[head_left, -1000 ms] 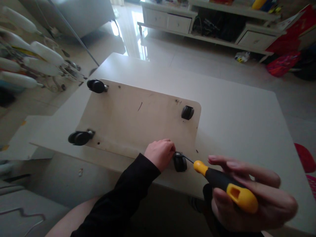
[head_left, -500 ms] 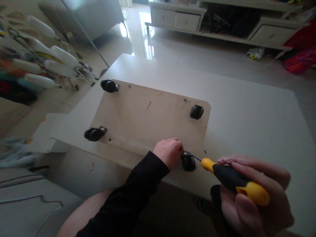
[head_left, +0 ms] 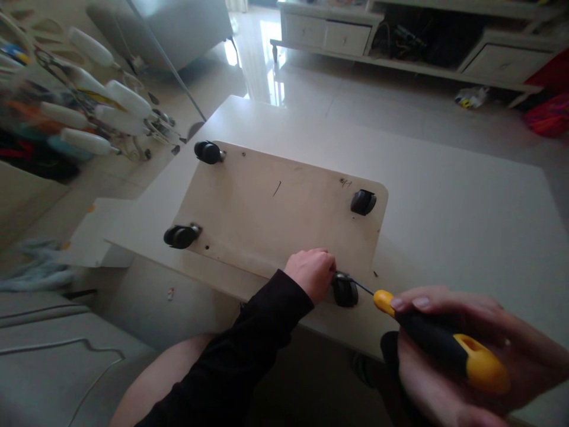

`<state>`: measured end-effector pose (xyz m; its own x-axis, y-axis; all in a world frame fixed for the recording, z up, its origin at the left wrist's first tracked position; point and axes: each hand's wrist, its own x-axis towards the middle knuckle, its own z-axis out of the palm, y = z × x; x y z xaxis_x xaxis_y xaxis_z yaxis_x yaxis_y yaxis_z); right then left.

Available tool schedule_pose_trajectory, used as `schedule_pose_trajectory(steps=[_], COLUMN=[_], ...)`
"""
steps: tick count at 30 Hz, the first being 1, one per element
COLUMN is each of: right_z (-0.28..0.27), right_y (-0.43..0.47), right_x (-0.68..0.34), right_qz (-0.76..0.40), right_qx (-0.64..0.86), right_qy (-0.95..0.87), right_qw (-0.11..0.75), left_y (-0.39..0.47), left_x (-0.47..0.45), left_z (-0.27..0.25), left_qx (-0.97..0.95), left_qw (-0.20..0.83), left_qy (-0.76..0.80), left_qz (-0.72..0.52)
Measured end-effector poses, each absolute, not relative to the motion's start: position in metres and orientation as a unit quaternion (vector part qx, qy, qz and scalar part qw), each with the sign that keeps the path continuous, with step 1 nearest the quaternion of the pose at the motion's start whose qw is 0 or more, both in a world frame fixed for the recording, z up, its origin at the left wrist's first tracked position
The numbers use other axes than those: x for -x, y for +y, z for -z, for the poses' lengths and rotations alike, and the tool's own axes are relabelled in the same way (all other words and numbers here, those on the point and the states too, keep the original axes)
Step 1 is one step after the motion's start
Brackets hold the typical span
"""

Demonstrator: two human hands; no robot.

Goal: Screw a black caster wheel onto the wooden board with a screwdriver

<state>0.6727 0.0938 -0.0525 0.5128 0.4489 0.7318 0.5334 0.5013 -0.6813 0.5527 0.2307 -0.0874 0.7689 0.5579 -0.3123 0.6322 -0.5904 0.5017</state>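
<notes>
White table (head_left: pixel 444 213): fills most of the view and carries everything listed below.

Wooden board (head_left: pixel 275 219): pale, rounded corners, flat on the table; black casters at its corners, wheels up.

Right hand (head_left: pixel 471 362): near lower right corner, fingers wrapped round the handle of the screwdriver.

Left hand (head_left: pixel 311 274): black sleeve, closed in a fist at the board's near right corner, pressed against the near caster; what the fingers pinch cannot be told.

Screwdriver (head_left: pixel 444 350): black and yellow handle, thin shaft pointing up-left, tip at the near caster's base.

Near caster (head_left: pixel 345 290): at the board's near right corner, between the left hand and the screwdriver tip.

Far right caster (head_left: pixel 363 202); far left caster (head_left: pixel 207 152); near left caster (head_left: pixel 180 236).
</notes>
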Motion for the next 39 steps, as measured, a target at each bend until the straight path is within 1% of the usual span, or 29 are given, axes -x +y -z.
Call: schedule_pose_trajectory(steps=[2, 8, 12, 14, 19, 21, 26, 29, 35, 39], right_z=[0.049, 0.047, 0.052, 0.051, 0.046, 0.045, 0.044, 0.046, 0.048, 0.046], right_y=[0.1, 0.095, 0.09, 0.087, 0.08, 0.083, 0.095, 0.087, 0.073, 0.076], right_x=[-0.666, -0.668, -0.681, -0.687, -0.691, -0.688, -0.671, -0.664, -0.671, -0.67], right_qz=[0.052, 0.091, 0.121, 0.103, -0.02, -0.036, 0.003, -0.006, 0.048, 0.068], right_qx=[0.505, 0.538, 0.529, 0.521, 0.532, 0.536, 0.483, 0.507, 0.537, 0.538], right_qy=[-0.47, -0.513, -0.528, -0.537, -0.522, -0.509, -0.495, -0.498, -0.555, -0.549], right_qw=[0.722, 0.662, 0.653, 0.656, 0.667, 0.673, 0.723, 0.704, 0.634, 0.636], left_y=[0.231, 0.23, 0.229, 0.229, 0.231, 0.233, 0.234, 0.233, 0.231, 0.23], left_x=[-0.553, -0.554, -0.554, -0.554, -0.555, -0.556, -0.558, -0.559, -0.558, -0.559], left_z=[0.088, 0.089, 0.088, 0.087, 0.085, 0.085, 0.085, 0.083, 0.084, 0.086], left_qx=[-0.888, -0.883, -0.88, -0.878, -0.874, -0.871, -0.86, -0.848, -0.83, -0.81], left_qw=[0.306, 0.311, 0.31, 0.31, 0.319, 0.321, 0.331, 0.339, 0.362, 0.377], left_qy=[0.338, 0.346, 0.353, 0.357, 0.356, 0.359, 0.375, 0.392, 0.409, 0.437], left_qz=[0.063, 0.063, 0.071, 0.073, 0.086, 0.093, 0.104, 0.113, 0.111, 0.101])
